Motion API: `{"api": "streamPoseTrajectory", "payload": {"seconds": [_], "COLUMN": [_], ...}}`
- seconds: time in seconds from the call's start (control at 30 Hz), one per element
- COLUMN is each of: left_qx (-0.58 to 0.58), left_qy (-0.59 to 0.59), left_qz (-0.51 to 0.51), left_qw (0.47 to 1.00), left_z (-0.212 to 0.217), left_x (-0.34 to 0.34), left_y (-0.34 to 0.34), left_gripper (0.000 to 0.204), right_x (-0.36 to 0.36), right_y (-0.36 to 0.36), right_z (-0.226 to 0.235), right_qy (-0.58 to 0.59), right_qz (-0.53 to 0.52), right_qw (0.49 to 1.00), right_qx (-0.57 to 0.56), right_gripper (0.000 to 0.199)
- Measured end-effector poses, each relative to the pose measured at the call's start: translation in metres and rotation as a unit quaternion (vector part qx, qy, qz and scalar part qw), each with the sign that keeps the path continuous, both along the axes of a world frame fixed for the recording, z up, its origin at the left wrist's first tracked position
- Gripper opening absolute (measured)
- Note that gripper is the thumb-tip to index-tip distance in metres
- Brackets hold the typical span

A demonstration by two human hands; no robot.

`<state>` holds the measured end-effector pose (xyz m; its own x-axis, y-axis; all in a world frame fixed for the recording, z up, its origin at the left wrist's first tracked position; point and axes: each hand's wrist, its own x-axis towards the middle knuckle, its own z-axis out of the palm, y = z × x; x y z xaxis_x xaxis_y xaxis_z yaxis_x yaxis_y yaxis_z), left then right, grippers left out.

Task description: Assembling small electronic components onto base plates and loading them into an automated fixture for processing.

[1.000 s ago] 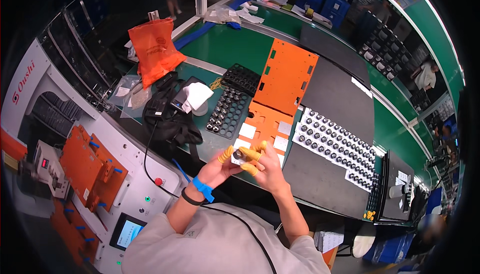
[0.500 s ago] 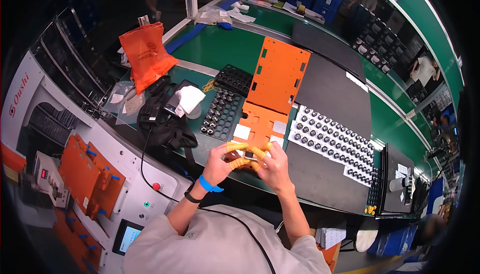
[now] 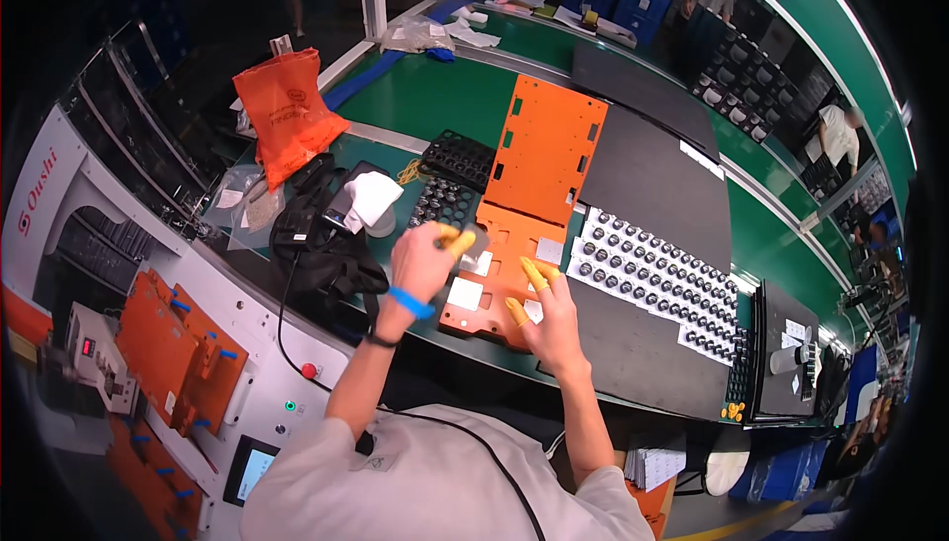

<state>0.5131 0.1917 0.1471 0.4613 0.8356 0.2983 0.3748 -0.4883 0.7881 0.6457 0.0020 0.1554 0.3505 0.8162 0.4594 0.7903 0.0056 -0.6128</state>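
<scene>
My left hand (image 3: pixel 423 262), in yellow finger covers, pinches a small flat grey piece (image 3: pixel 477 243) beside the orange fixture's left edge; blur hides its exact kind. Over the right side of the fixture base (image 3: pixel 506 231), my right hand (image 3: pixel 554 321) has its yellow-covered fingers apart and holds nothing. Several white square pieces, one a white square (image 3: pixel 465 294) at the near left, lie on the base. The perforated orange lid (image 3: pixel 547 145) stands folded back behind it. Partly behind my left hand is a black tray (image 3: pixel 442 203) with round pockets and dark round parts.
Rows of black round parts on white strips (image 3: pixel 647 279) lie on a dark mat (image 3: pixel 623 358) to the right. Another black tray (image 3: pixel 460 157) is behind. At left are a black bag (image 3: pixel 321 234), an orange plastic bag (image 3: pixel 287 116) and a machine with a red button (image 3: pixel 308 371).
My hands have parted from their close hold over the fixture's near edge. The left has moved up and left toward the black tray with the grey piece; the right has opened and shifted right.
</scene>
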Motion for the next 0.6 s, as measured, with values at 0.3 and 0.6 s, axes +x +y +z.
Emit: {"api": "streamPoseTrajectory", "payload": {"seconds": [0.3,0.6], "left_qx": [-0.08,-0.079], "left_qy": [0.166,0.189], "left_qz": [0.007,-0.003], "left_qw": [0.983,0.979], "left_z": [-0.03,-0.038], "left_x": [0.043,0.058], "left_y": [0.05,0.042], "left_gripper": [0.033,0.036], "right_x": [-0.003,0.0], "right_y": [-0.014,-0.019], "right_z": [-0.01,-0.012], "right_qy": [-0.02,-0.023], "right_qz": [0.022,0.021], "right_qw": [0.999,0.999], "right_qx": [0.017,0.023], "right_gripper": [0.057,0.054]}}
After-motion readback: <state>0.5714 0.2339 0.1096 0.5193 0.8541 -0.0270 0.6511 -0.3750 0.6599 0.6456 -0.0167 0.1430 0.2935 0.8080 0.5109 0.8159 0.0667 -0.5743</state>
